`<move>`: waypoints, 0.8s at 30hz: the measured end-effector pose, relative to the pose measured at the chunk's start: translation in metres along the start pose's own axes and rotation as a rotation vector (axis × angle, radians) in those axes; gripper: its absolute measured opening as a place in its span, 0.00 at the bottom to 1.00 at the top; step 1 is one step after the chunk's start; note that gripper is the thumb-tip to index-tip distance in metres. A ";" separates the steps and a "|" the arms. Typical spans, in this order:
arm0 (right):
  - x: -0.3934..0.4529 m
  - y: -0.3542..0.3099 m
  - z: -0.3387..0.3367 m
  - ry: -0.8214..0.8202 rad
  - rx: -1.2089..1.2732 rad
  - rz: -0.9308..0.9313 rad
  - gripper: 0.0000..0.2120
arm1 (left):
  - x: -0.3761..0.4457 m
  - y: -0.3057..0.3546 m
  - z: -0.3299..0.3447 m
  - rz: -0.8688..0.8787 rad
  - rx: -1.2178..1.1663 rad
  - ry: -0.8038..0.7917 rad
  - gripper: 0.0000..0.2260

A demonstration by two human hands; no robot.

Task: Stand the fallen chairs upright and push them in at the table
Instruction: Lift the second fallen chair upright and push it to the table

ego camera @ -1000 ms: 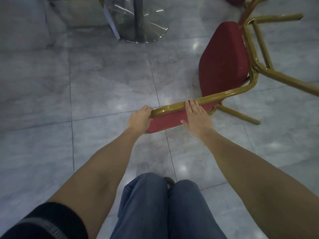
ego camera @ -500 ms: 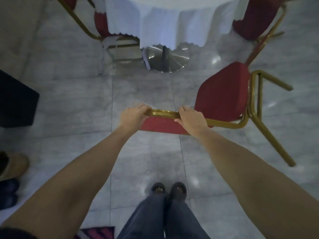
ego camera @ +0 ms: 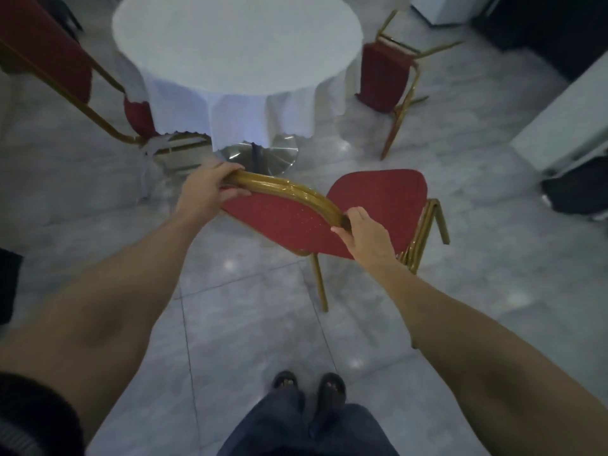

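Note:
I hold a red padded chair (ego camera: 378, 195) with a gold metal frame by the top rail of its backrest. My left hand (ego camera: 204, 189) grips the rail's left end and my right hand (ego camera: 365, 235) grips its right end. The chair is nearly upright, tilted a little, its seat facing the round table (ego camera: 237, 44) with a white cloth ahead. A second red chair (ego camera: 383, 77) lies tipped over at the table's right. A third red chair (ego camera: 49, 57) leans at the table's left.
The table's shiny metal foot (ego camera: 260, 156) stands just beyond the held chair. A white block (ego camera: 566, 126) and dark objects (ego camera: 579, 192) line the right side. My feet (ego camera: 309, 386) stand on the grey tiled floor behind the chair.
Both hands have lifted the chair by its backrest from lying on its side to nearly upright. My view has risen from a crouch to standing, bringing the table into sight.

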State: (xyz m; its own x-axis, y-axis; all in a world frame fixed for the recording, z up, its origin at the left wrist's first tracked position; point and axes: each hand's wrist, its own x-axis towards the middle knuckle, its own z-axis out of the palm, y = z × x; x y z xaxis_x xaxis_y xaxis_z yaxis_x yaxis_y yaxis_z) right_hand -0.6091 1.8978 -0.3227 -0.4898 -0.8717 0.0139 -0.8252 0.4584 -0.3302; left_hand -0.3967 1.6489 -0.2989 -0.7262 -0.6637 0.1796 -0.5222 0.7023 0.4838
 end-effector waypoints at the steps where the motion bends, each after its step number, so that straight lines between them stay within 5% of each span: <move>1: -0.009 0.005 -0.002 0.005 0.013 0.035 0.16 | 0.005 0.010 0.000 0.046 0.006 -0.006 0.22; 11: -0.079 0.050 -0.011 0.041 0.031 0.356 0.09 | 0.032 0.120 0.024 0.382 0.027 -0.089 0.22; 24: -0.186 0.071 0.036 0.190 0.347 0.830 0.04 | -0.019 0.197 0.068 0.820 0.131 -0.325 0.18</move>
State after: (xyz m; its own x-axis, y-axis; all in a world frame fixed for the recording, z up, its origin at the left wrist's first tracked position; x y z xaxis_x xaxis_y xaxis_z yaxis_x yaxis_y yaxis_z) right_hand -0.5668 2.0869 -0.3824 -0.9508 -0.2285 -0.2094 -0.0719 0.8198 -0.5681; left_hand -0.5161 1.8176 -0.2650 -0.9743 0.1527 0.1653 0.1853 0.9612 0.2044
